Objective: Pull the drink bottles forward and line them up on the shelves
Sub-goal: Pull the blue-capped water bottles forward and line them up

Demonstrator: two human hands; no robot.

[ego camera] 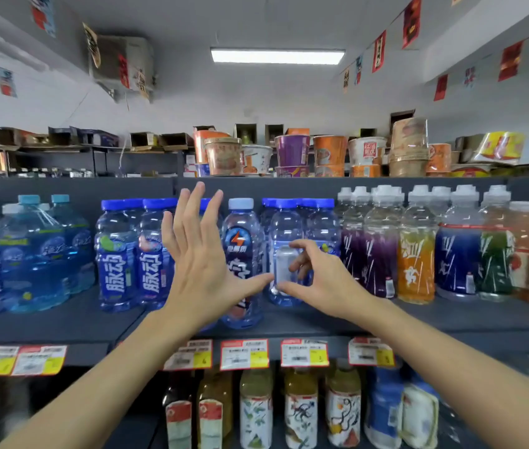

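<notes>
On the middle shelf stand rows of drink bottles. A pale-capped bottle with a lightning-bolt label stands further forward than its neighbours. My left hand is raised just left of it, fingers straight and spread, thumb reaching across its lower part. Beside it on the right is a clear blue-capped bottle. My right hand curls its thumb and fingers round the middle of this bottle. Two blue-labelled bottles stand left of my left hand.
Large blue water jugs fill the shelf's left end. Purple, orange and dark blue white-capped drinks fill the right. Price tags line the shelf edge. Tea bottles stand on the shelf below, instant-noodle cups on top.
</notes>
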